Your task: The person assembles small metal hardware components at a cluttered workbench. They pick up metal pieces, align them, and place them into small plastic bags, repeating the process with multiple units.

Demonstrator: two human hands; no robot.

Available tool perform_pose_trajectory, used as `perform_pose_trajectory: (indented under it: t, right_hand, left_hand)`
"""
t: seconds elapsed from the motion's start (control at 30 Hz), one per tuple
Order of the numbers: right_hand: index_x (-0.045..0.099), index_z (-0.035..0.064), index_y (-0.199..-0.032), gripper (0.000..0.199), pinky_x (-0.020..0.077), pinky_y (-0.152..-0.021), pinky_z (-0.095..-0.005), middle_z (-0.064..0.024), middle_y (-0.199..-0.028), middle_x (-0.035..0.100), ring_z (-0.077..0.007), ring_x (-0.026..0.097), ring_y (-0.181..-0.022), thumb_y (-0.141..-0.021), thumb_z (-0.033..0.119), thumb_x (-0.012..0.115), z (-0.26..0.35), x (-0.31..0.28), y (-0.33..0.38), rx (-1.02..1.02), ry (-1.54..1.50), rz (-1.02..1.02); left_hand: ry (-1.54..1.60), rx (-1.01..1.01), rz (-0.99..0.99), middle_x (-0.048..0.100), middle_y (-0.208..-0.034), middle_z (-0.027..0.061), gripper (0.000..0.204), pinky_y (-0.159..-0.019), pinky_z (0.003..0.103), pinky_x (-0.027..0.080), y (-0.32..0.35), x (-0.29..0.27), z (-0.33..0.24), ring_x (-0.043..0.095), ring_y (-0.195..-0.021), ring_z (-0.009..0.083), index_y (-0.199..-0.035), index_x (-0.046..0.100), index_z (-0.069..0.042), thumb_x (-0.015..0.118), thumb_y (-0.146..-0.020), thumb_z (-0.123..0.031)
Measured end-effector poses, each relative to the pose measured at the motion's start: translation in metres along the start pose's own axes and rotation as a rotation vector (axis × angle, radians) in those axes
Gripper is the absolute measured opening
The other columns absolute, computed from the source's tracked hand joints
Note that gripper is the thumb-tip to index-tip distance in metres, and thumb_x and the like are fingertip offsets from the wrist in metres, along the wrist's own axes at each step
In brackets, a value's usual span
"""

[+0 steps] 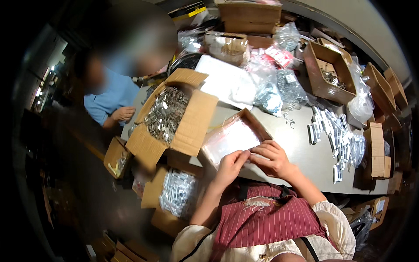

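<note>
At lower centre of the frame: left hand (229,166) and right hand (273,158), fingertips together, pinching the near edge of a clear plastic bag (231,139) that lies in a shallow cardboard tray (256,123) on the grey surface (301,148). Best handled by pinching one film layer per hand and keeping the bag flat. Lower left: box of small packets (176,192). Centre left: open carton of metal parts (166,113). Right: loose white packets (331,131). Upper left: a co-worker's hand (123,113). Upper right: further cartons (327,72).
</note>
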State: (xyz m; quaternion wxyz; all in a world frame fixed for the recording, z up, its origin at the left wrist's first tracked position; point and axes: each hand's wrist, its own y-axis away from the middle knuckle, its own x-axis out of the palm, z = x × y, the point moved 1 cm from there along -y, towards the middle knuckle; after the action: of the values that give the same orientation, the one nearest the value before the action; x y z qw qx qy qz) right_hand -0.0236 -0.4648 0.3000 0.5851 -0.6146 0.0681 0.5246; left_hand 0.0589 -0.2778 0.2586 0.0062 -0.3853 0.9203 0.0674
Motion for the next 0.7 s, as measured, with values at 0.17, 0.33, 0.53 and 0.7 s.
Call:
perform_pose_trajectory:
  t: [0.17,0.33,0.53,0.7]
  right_hand:
    - [0.065,0.0069,-0.129,0.045,0.0462,-0.100,-0.0425,-0.0123,-0.126,0.066,-0.0272,0.063,-0.117,-0.086,0.015,0.077,-0.003,-0.020,0.036,0.489,-0.744,-0.090]
    - [0.043,0.0028,-0.145,0.063,0.0515,-0.085,-0.0323,-0.0072,-0.103,0.068,-0.0149,0.065,-0.096,-0.091,0.008,0.075,-0.009,-0.041,0.071,1.027,-1.216,-0.082]
    - [0.064,0.0042,-0.119,0.029,0.0468,-0.053,-0.0257,-0.0016,-0.073,0.065,-0.0078,0.059,-0.064,-0.094,0.013,0.074,-0.007,-0.060,0.083,1.166,-0.908,0.020]
    - [0.066,0.0017,-0.114,0.024,0.0482,-0.060,-0.0263,-0.0016,-0.075,0.065,-0.0084,0.060,-0.067,-0.093,0.011,0.074,-0.021,-0.067,0.109,1.163,-1.014,0.092]
  left_hand:
    - [0.449,-0.099,0.091,0.075,-0.092,0.0084,0.029,-0.068,0.024,0.049,-0.005,0.034,-0.026,0.067,-0.080,0.0111,-0.113,0.069,0.004,0.058,-0.105,-0.021]
    - [0.272,0.025,0.107,0.076,-0.099,0.0123,0.029,-0.070,0.023,0.050,-0.010,0.061,-0.019,0.070,-0.088,0.0115,-0.122,0.069,0.003,0.060,-0.103,-0.016]
    - [-0.109,0.078,0.068,0.074,-0.101,0.0093,0.019,-0.078,0.029,0.053,-0.021,0.087,-0.012,0.068,-0.090,0.0159,-0.111,0.074,0.000,0.066,-0.096,-0.009]
    - [-0.167,0.115,-0.006,0.070,-0.080,0.0133,0.010,-0.064,0.033,0.052,-0.032,0.107,-0.001,0.069,-0.073,0.0230,-0.096,0.071,-0.001,0.068,-0.095,-0.010]
